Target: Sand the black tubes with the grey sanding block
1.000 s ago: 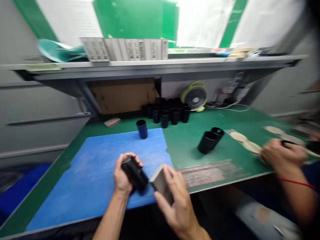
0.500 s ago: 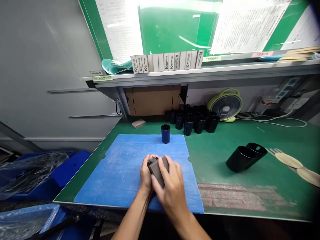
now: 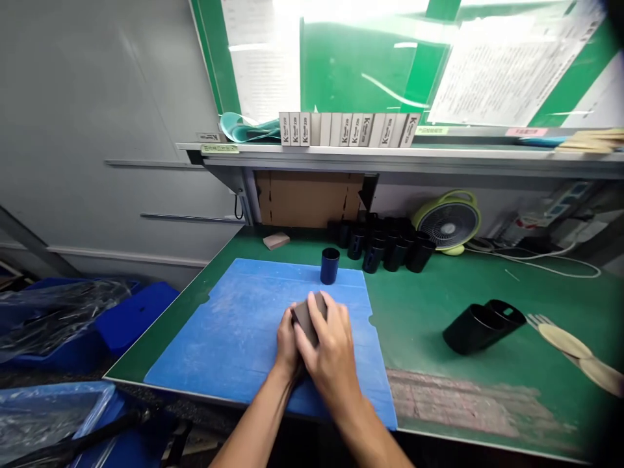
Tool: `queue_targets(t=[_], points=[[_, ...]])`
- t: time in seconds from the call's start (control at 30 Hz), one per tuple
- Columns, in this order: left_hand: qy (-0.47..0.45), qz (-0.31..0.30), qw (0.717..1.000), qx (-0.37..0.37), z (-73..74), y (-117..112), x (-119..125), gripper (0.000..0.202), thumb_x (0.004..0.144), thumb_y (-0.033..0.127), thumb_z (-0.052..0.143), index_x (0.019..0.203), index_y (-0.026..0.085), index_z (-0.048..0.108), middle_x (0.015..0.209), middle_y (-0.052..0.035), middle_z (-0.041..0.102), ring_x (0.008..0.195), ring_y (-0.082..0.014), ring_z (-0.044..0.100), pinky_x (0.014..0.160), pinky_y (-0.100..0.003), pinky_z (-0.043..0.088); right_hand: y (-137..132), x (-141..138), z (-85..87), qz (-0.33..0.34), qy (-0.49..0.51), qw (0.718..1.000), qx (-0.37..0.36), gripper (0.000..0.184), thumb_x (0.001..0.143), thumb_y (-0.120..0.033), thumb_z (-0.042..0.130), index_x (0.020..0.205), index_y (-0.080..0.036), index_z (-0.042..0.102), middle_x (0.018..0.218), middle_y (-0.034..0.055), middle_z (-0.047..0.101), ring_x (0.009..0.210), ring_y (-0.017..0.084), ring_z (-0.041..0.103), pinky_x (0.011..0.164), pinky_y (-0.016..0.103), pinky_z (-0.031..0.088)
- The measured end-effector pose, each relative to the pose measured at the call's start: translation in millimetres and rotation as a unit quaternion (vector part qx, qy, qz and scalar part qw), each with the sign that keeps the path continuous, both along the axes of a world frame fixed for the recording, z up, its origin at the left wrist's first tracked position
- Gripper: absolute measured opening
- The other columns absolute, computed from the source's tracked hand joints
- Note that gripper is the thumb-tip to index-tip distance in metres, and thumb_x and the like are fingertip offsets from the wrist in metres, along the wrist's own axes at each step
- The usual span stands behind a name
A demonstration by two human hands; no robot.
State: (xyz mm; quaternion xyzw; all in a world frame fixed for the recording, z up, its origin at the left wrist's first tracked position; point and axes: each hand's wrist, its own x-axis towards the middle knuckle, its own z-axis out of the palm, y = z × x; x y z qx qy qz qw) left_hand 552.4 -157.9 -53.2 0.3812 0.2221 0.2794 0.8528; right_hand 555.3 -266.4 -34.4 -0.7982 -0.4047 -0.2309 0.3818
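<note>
My right hand (image 3: 331, 341) is closed around a grey sanding block (image 3: 307, 322), thumb on the near side and fingers over its far edge. My left hand (image 3: 287, 341) is curled just beside it, gripping a dark cylinder that the block and my fingers now almost wholly cover. The block is pressed against that cylinder, above a blue mat (image 3: 234, 325). A single dark blue-black cylinder (image 3: 329, 266) stands upright near the mat's far edge, beyond my hands.
Several black cylinders (image 3: 374, 255) stand grouped at the back, beside a green fan (image 3: 448, 224). Two more black cylinders (image 3: 470, 329) lean together at right, near pale oval pads (image 3: 565, 341). A pinkish block (image 3: 276, 241) lies back left. Grey-and-white blocks (image 3: 346, 130) line the shelf. Blue bins (image 3: 131, 318) stand left.
The grey block has shifted and tilted over the cylinder's end, hiding the dark rim that showed before. Both hands stay together. The whole view has tilted slightly.
</note>
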Motion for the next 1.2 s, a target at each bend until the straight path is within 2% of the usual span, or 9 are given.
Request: queue_targets(t=[0.1,0.3,0.4,0.47,0.6,0.77,0.93,1.1,1.2], points=[[-0.018,-0.072,0.997,0.002,0.3,0,1,0.037,0.086,0.050,0.058,0.073,0.016,0.066,0.064,-0.0027,0.064,0.061,-0.0166,0.059,0.067,-0.029,0.049,-11,-8,-8.1,-0.012,-0.012,1.000,0.015,0.058,0.098,-0.020,0.057,0.154,-0.021,0.042,0.148,0.0183,0.046,0.124,0.032,0.050,0.095,0.048,0.052],[0.001,0.050,0.999,0.000,-3.8,0,0,0.023,0.081,0.038,0.067,0.080,0.016,0.068,0.077,-0.0037,0.070,0.073,-0.0176,0.064,0.074,-0.027,0.051,0,4,-0.4,0.002,0.005,1.000,-0.006,0.051,0.096,-0.028,0.060,0.146,-0.017,0.052,0.143,0.0199,0.050,0.123,0.035,0.051,0.099,0.054,0.049],[-0.021,-0.050,0.998,-0.024,-3.0,-2,1,0.034,0.085,0.048,0.060,0.077,0.016,0.065,0.067,-0.0026,0.065,0.061,-0.0161,0.060,0.065,-0.028,0.050,-11,1,-10.8,0.002,-0.019,1.000,0.003,0.056,0.098,-0.023,0.057,0.153,-0.020,0.043,0.145,0.0181,0.049,0.123,0.032,0.052,0.096,0.048,0.051],[-0.026,-0.073,0.997,-0.030,-3.7,-1,3,0.035,0.085,0.049,0.059,0.076,0.016,0.065,0.065,-0.0025,0.064,0.059,-0.0161,0.060,0.064,-0.028,0.049,-13,0,-13.6,-0.016,-0.023,0.999,0.020,0.057,0.097,-0.023,0.058,0.153,-0.019,0.043,0.144,0.0185,0.050,0.122,0.032,0.053,0.094,0.047,0.052],[-0.011,0.041,0.999,-0.021,-6.8,1,4,0.025,0.077,0.040,0.068,0.080,0.015,0.068,0.076,-0.0032,0.069,0.070,-0.0170,0.062,0.070,-0.027,0.051,-2,4,-2.6,-0.007,0.004,1.000,0.003,0.052,0.096,-0.027,0.061,0.146,-0.016,0.052,0.142,0.0198,0.050,0.123,0.034,0.051,0.101,0.055,0.048],[-0.024,-0.069,0.997,-0.023,-5.9,0,2,0.036,0.085,0.050,0.060,0.075,0.016,0.066,0.064,-0.0021,0.064,0.057,-0.0153,0.059,0.062,-0.028,0.050,-12,-5,-9.8,-0.003,-0.031,1.000,0.000,0.058,0.097,-0.020,0.057,0.153,-0.019,0.042,0.147,0.0191,0.046,0.125,0.033,0.050,0.096,0.050,0.052],[-0.011,0.033,0.999,-0.038,-9.1,2,1,0.030,0.075,0.043,0.071,0.085,0.015,0.070,0.081,-0.0048,0.072,0.075,-0.0183,0.066,0.074,-0.027,0.053,5,4,1.7,-0.005,0.001,1.000,-0.010,0.053,0.094,-0.026,0.062,0.145,-0.015,0.053,0.141,0.0205,0.051,0.124,0.036,0.050,0.101,0.057,0.048],[-0.012,-0.059,0.998,-0.020,-3.6,-1,-1,0.037,0.085,0.051,0.060,0.077,0.016,0.066,0.066,-0.0030,0.066,0.058,-0.0170,0.061,0.063,-0.029,0.051,-12,-4,-9.5,-0.005,-0.047,0.999,0.008,0.060,0.095,-0.017,0.057,0.154,-0.020,0.042,0.145,0.0195,0.047,0.123,0.033,0.052,0.093,0.050,0.054],[0.003,0.005,1.000,-0.003,-4.3,0,-1,0.030,0.080,0.046,0.066,0.078,0.016,0.067,0.071,-0.0031,0.068,0.064,-0.0170,0.062,0.066,-0.028,0.051,-5,1,-7.3,-0.018,-0.009,1.000,0.022,0.056,0.094,-0.022,0.060,0.149,-0.018,0.048,0.142,0.0202,0.050,0.122,0.034,0.053,0.097,0.053,0.052]])
